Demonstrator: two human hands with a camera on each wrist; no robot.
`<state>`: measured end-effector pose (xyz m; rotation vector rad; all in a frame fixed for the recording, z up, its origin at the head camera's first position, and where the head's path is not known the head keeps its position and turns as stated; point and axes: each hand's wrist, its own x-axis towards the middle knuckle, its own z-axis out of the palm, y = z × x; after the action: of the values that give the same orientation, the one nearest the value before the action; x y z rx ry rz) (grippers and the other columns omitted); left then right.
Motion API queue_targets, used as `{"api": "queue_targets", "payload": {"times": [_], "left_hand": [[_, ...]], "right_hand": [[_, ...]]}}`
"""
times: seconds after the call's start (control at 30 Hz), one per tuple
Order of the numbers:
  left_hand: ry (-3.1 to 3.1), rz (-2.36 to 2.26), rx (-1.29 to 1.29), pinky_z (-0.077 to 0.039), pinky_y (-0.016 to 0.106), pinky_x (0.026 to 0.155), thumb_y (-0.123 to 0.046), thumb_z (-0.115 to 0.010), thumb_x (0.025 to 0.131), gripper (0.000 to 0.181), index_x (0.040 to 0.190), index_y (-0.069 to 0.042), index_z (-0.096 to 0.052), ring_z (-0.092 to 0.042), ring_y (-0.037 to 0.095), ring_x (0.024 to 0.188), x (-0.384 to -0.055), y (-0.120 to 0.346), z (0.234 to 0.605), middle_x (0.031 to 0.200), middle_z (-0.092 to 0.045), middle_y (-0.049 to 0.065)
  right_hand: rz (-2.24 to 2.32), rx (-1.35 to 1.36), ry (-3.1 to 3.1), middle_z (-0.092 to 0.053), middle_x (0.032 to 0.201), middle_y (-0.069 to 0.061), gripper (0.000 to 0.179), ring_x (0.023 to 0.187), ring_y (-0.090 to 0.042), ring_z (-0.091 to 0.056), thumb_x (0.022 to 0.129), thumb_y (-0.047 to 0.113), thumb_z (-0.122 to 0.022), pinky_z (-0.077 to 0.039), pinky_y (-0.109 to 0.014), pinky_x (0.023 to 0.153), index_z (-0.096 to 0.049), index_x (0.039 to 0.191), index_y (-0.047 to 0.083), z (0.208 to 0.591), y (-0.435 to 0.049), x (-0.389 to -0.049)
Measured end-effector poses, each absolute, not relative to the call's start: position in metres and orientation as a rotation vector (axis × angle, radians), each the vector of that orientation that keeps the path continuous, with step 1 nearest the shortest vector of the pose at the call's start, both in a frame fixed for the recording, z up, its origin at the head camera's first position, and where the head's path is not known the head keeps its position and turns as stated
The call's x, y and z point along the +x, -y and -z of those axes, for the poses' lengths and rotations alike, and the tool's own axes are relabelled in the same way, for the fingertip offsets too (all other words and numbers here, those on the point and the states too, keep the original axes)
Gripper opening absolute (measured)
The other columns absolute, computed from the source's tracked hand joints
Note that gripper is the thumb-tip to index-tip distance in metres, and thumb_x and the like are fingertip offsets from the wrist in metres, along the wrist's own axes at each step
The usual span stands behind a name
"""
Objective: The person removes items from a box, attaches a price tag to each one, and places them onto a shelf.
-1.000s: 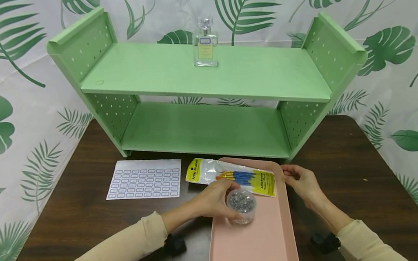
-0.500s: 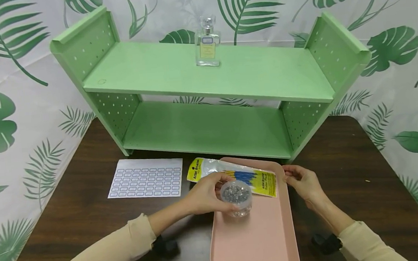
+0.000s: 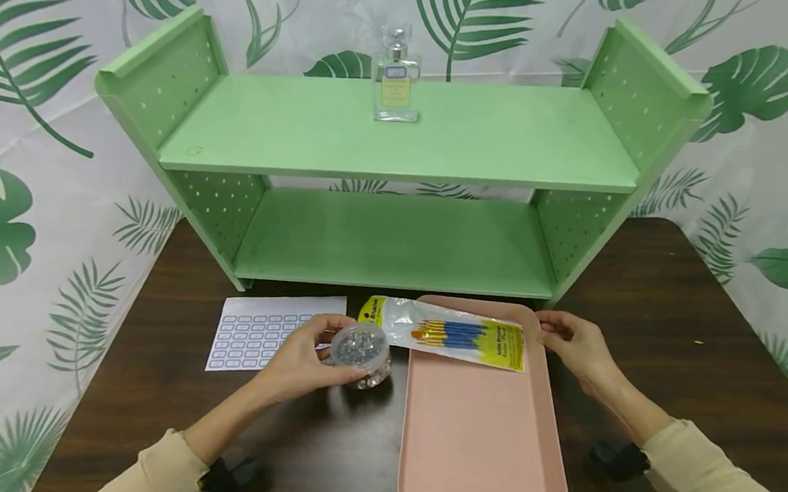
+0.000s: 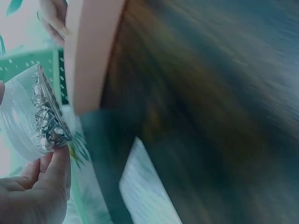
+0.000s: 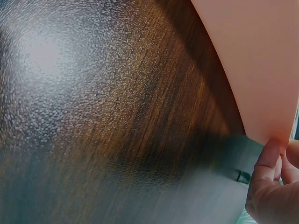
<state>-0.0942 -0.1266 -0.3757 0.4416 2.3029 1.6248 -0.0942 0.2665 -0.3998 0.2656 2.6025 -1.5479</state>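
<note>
My left hand grips a clear round plastic container by its sides, above the table just left of the pink tray. Small silver metal pieces, perhaps thumbtacks, show through its wall in the left wrist view. At the tray's far right corner, my right hand pinches the rim between thumb and fingers, as the right wrist view also shows. A pack of artist brushes lies across the far end of the tray, its left end reaching past the rim and partly behind the container.
Behind the tray stands a green two-tier shelf, with a glass perfume bottle on the upper board. A sheet of printed labels lies on the dark wooden table, partly covered by my left hand.
My left hand has carried the container leftward from over the tray to over the table beside it. My right hand stays at the tray's rim.
</note>
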Motion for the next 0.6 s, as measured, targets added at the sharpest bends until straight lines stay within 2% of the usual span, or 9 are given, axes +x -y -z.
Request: {"api": "queue_targets", "payload": {"times": [0.27,0.6], "left_hand": [[-2.336,-1.582,0.389,-0.052,0.026,0.084,-0.015,-0.083,0.068,0.067,0.122,0.004,-0.048,-0.057,0.028,0.103,-0.084,0.164,0.39,0.115,-0.055,0.017],[-2.292,-1.597,0.508,-0.051,0.026,0.086,-0.016,-0.085,0.068,0.07,0.121,0.007,-0.046,-0.058,0.027,0.103,-0.073,0.185,0.404,0.115,-0.054,0.018]], "right_hand": [[1.506,0.253,-2.624,-0.056,0.112,-0.024,0.036,0.084,0.003,-0.05,0.092,0.001,-0.055,-0.047,-0.011,0.071,-0.05,0.125,-0.011,0.4,-0.268,-0.093],[1.5,0.249,-2.605,-0.057,0.111,-0.021,0.038,0.085,0.003,-0.05,0.093,0.005,-0.056,-0.048,-0.012,0.072,-0.049,0.127,-0.011,0.399,-0.267,-0.093]]}}
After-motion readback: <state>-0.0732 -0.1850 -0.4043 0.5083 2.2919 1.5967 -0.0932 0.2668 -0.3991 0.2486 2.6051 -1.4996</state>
